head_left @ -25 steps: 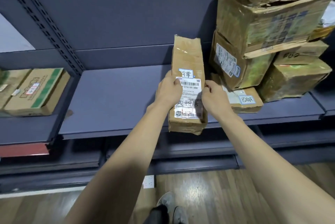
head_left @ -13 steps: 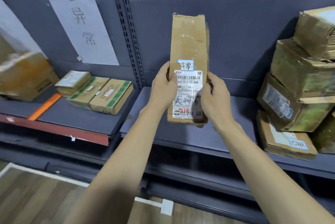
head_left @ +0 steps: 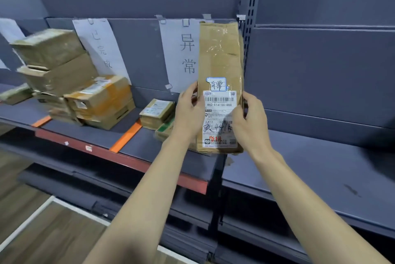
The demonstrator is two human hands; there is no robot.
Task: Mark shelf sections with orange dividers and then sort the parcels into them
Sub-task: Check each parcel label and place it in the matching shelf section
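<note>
Cardboard parcel point(head_left: 220, 54) between both hands' fingers point(head_left: 193, 94)

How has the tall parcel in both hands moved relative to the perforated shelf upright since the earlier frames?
Yes. The tall parcel went leftward: earlier it was right of the perforated upright, now it overlaps it, in front of the paper sign.

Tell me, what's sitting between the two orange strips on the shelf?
In the head view, a stack of taped cardboard parcels sits between the left orange divider and the right one.

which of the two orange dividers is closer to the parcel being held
The right orange divider, beside the small boxes; the other lies far left.
</note>
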